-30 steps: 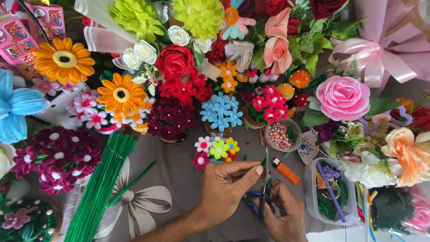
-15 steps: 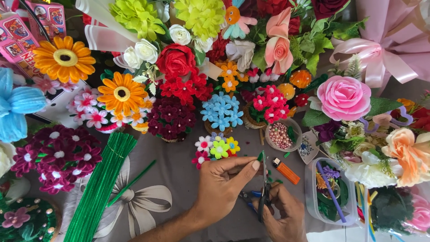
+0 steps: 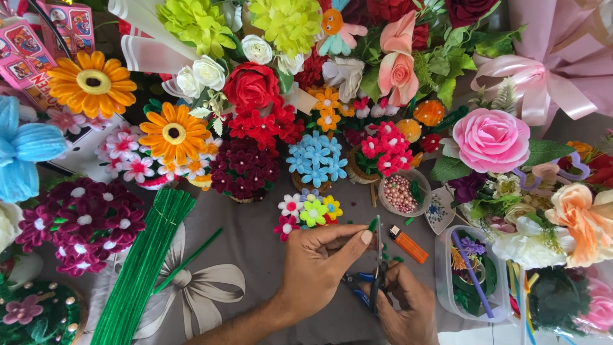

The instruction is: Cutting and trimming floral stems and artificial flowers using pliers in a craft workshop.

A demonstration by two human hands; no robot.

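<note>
Left hand (image 3: 319, 271) fingers pinch green stem piece (image 3: 373, 225); right hand (image 3: 402, 306) grips blue-handled pliers (image 3: 377, 281) (orange lighter (image 3: 408, 245) just beside) over counter (image 3: 255, 249).

Bright, even daylight; soft shadows; sharp centre, slight wide-angle stretch at edges.

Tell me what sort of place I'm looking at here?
Probably a craft table for handmade artificial flowers. It is crowded with fuzzy flower bouquets, a bundle of green stems and a bowl of beads, and the left hand and right hand work a thin stem with pliers.
</note>
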